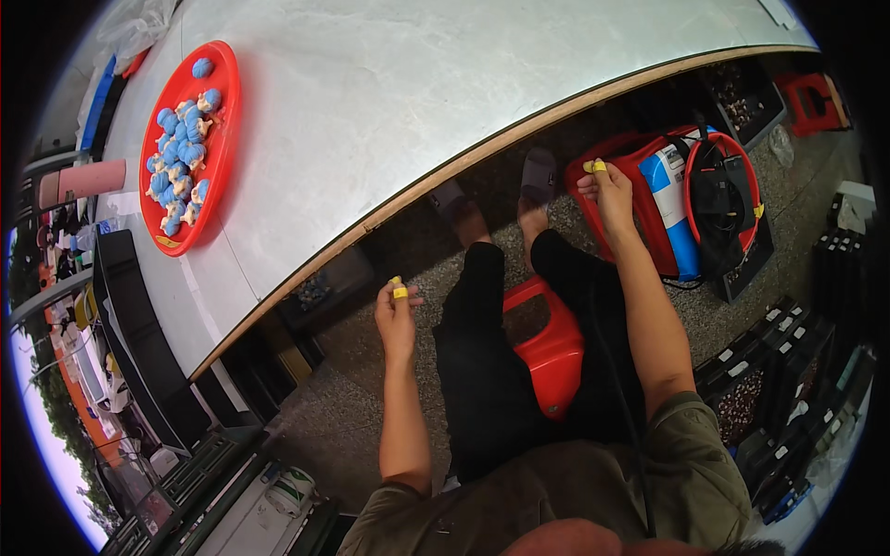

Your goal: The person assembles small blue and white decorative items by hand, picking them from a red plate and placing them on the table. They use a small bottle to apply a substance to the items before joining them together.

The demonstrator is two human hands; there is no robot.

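My left hand (396,317) is raised in front of the table's near edge, its fingers loosely bent and apart. My right hand (610,193) hangs in the air beyond my right knee, fingers likewise loosely spread. Yellow bands (400,292) wrap fingertips on the left hand, and similar yellow bands (599,166) show on the right. No held object can be made out in either hand. On the table (371,102), well away from both hands, a red round tray (228,120) carries several small blue and cream figures (182,153).
Between my legs stands a red plastic stool (549,361). Another red stool (649,243) at the right bears a blue-and-white package and a red basket (753,222) with black cables. Black crates (742,380) line the right side. A pink cylinder (88,183) lies beyond the tray.
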